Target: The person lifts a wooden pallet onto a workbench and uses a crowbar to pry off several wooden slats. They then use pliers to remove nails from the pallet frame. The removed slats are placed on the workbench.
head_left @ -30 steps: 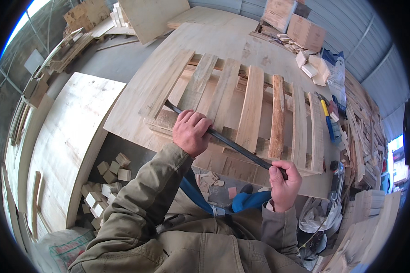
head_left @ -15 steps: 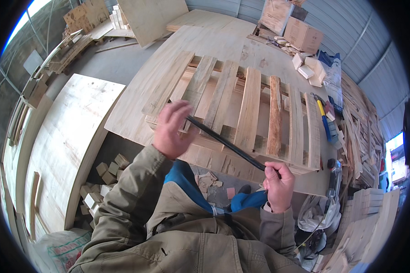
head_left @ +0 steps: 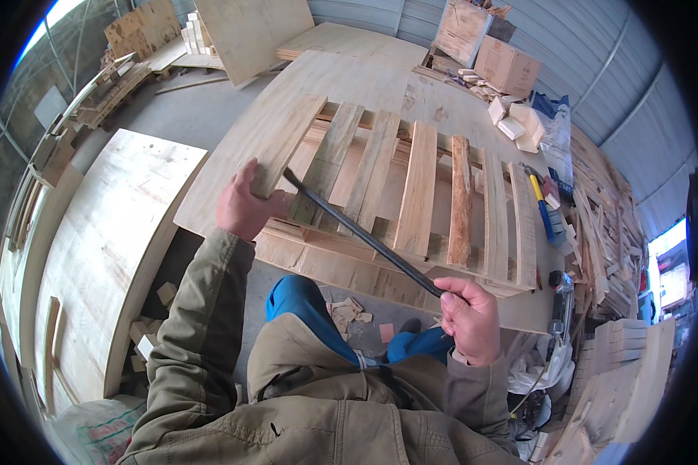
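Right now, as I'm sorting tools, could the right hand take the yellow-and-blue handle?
Probably not: the right hand is closed around the dark bar, so its grip is taken. The yellow-and-blue handle itself looks uncovered, beside the slatted frame.

Head-worn fisheye, forward and down over a nearby slatted pallet (head_left: 416, 190), outer detail perhaps unreliable.

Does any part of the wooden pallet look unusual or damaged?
Yes: one slat, third from the right on the pallet, looks odd. It is rough and reddish-brown, whereas the other slats are paler and smoother. I cannot confirm damage.
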Action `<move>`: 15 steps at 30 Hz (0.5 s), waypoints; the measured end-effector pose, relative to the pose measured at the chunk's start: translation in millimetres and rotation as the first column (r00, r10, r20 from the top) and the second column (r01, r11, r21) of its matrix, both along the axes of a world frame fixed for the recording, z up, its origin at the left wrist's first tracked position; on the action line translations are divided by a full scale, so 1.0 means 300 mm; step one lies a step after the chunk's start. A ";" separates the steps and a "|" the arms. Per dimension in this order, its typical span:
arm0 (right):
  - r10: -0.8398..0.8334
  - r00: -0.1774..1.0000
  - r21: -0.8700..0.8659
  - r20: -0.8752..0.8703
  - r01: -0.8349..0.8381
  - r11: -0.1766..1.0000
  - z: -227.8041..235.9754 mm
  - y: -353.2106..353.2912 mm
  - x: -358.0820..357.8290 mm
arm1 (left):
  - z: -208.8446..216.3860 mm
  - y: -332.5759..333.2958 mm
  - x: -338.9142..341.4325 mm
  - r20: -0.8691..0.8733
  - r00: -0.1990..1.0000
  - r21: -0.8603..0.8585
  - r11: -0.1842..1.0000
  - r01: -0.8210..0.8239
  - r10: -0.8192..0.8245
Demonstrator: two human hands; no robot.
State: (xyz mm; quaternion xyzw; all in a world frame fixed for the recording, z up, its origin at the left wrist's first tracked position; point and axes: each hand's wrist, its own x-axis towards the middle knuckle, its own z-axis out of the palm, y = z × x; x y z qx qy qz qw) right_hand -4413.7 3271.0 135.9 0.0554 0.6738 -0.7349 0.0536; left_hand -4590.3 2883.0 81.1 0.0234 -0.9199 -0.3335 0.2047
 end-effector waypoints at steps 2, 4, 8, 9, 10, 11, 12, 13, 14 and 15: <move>-0.017 0.997 0.096 -0.073 0.024 0.995 0.032 -0.025 -0.006 | 0.009 -0.011 -0.007 -0.071 0.997 -0.002 1.000 0.019 -0.019; -0.085 0.992 0.164 -0.093 0.100 0.981 0.068 -0.049 -0.037 | 0.018 -0.014 -0.008 -0.070 0.997 -0.021 0.999 0.030 -0.032; -0.144 0.979 0.252 -0.142 0.176 0.952 0.142 -0.079 -0.149 | 0.038 -0.018 -0.010 -0.069 0.997 -0.089 0.996 0.031 -0.037; -0.136 0.977 0.256 -0.165 0.176 0.951 0.155 -0.085 -0.180 | 0.039 -0.017 -0.009 -0.073 0.997 -0.106 0.994 0.021 -0.029; -0.133 0.978 0.282 -0.161 0.175 0.943 0.165 -0.091 -0.214 | 0.038 -0.017 -0.008 -0.071 0.997 -0.105 0.994 0.018 -0.026; -0.128 0.980 0.287 -0.154 0.169 0.943 0.175 -0.096 -0.242 | 0.037 -0.017 -0.008 -0.065 0.998 -0.109 0.994 0.012 -0.019; -0.119 0.982 0.285 -0.146 0.157 0.946 0.184 -0.100 -0.268 | 0.034 -0.018 -0.008 -0.068 0.998 -0.115 0.993 0.001 -0.009; -0.122 0.985 0.277 -0.122 0.152 0.949 0.191 -0.104 -0.293 | 0.030 -0.018 -0.008 -0.076 0.997 -0.114 0.993 -0.004 -0.005; -0.112 0.988 0.270 -0.105 0.137 0.953 0.196 -0.109 -0.316 | 0.025 -0.018 -0.010 -0.092 0.996 -0.116 0.993 -0.009 -0.002; -0.082 0.989 0.274 -0.120 0.113 0.955 0.201 -0.113 -0.337 | 0.021 -0.018 -0.012 -0.111 0.994 -0.119 0.993 -0.011 -0.002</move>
